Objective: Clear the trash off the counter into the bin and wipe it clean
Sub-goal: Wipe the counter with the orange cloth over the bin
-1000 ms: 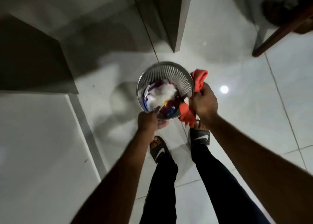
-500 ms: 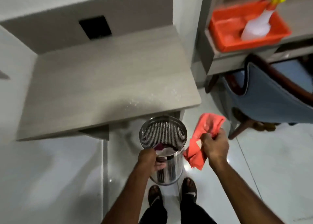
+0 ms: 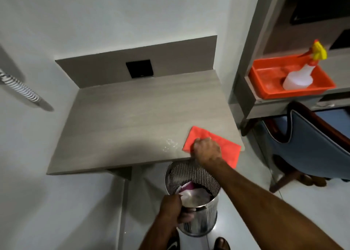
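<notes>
Nearest the camera, the left hand (image 3: pixel 170 208) is clenched on the rim of the perforated metal bin (image 3: pixel 197 202), holding it just below the front edge of the counter (image 3: pixel 132 121); crumpled trash (image 3: pixel 191 193) already sits inside. Just beyond, the right hand (image 3: pixel 207 148) presses down on the orange cloth (image 3: pixel 216 145), fingers curled over it, at the counter's near right corner, with part of the cloth hanging off the edge. Beside the cloth to the left lies a small scatter of white crumbs or droplets (image 3: pixel 169 144) (too fine to tell which). The risk, as I judge it, is a sweep that pushes this residue past the bin's mouth onto the pale tiled floor (image 3: pixel 56 212), since the bin sits slightly right of the spot. Otherwise the wood-grain top looks bare, backed by a grey panel with a dark socket (image 3: pixel 139 68). Farther right, a shelf holds an orange tray (image 3: pixel 269 83) with a spray bottle (image 3: pixel 299 77), above a blue chair (image 3: pixel 312 145).
</notes>
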